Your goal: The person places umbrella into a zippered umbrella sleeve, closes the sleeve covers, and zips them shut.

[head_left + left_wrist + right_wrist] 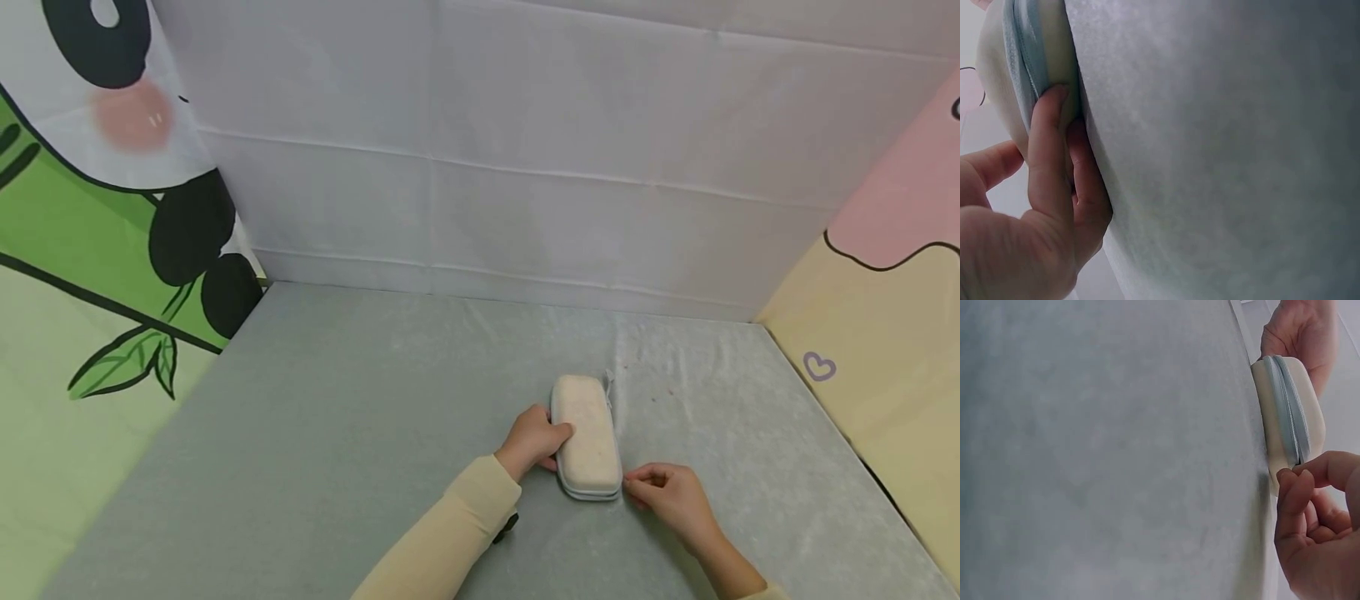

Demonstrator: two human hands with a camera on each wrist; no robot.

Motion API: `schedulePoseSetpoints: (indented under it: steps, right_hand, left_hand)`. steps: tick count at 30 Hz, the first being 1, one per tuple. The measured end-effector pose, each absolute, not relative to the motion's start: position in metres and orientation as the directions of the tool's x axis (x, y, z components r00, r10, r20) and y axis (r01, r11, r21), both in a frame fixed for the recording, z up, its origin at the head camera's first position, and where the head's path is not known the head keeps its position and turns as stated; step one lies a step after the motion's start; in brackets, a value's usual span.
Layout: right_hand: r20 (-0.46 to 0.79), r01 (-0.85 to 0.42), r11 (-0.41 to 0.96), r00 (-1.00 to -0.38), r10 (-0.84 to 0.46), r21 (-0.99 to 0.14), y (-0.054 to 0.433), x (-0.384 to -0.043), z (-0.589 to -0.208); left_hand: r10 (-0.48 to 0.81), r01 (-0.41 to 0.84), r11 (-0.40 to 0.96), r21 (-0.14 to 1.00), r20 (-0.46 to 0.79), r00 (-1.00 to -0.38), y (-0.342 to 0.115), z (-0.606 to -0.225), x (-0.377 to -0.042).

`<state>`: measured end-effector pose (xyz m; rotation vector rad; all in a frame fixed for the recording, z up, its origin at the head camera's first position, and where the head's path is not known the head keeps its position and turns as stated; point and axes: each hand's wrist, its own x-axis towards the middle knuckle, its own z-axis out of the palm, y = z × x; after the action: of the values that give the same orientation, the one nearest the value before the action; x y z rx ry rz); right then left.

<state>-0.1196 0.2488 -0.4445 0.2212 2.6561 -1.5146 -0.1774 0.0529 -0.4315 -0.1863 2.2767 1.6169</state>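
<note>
A cream hard-shell zippered case (588, 433) with a pale blue-grey zipper band lies on the grey cloth-covered table. My left hand (534, 439) grips its left side, thumb on the lid. In the left wrist view, the fingers (1047, 150) press against the zipper band (1024, 56) and lower shell. At the case's near right corner, my right hand (671, 496) pinches the zipper pull between thumb and fingertips, which mostly hide it. The right wrist view shows the zipper band (1286, 406) running down to those fingertips (1300, 481). A small loop strap (608, 383) sticks out at the far right corner.
The grey table (337, 417) stretches out around the case. A pale fabric wall (525, 167) stands behind it, with a green cartoon panel (90, 217) at left and a pink and yellow panel (892, 333) at right. Small specks lie beyond the case.
</note>
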Motion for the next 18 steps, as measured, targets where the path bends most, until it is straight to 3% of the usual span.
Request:
schedulePoseSetpoints:
  steps: [18]
  right_hand:
    - [-0.140,0.173,0.503,-0.985,0.101,-0.847,0.2480,-0.1142,-0.4462]
  left_hand:
    - [0.097,-0.292,0.339,0.895,-0.341,-0.935,0.0522,-0.4334,-0.1780]
